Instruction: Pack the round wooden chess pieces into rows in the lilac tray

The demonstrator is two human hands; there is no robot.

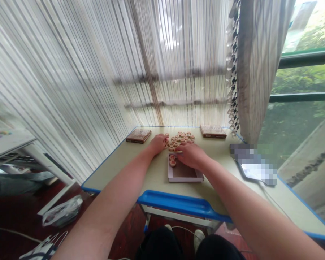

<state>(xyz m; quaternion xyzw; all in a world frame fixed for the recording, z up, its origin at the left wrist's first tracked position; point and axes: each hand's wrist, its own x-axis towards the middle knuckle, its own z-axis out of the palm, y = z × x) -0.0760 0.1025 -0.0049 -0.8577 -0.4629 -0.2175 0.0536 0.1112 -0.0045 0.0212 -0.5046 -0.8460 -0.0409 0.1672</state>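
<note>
Round wooden pieces with red characters [182, 137] lie in a loose cluster on the pale table. My left hand [158, 143] is at the left edge of the cluster, its fingers bent beside a few pieces; whether it grips one is hidden. A shallow open box [185, 178] with a brown inside stands nearer to me, with two round pieces [172, 160] in its upper left corner. My right hand [189, 153] reaches over the back of the box, fingertips at the near edge of the cluster. What its fingers hold, if anything, is too small to tell.
Flat brown boxes lie at the table's back left [138, 135] and back right [213, 131]. A blurred device [256, 168] with a cable is on the right side. The table [111, 169] has a blue edge and tray [176, 203]. Curtains hang behind it.
</note>
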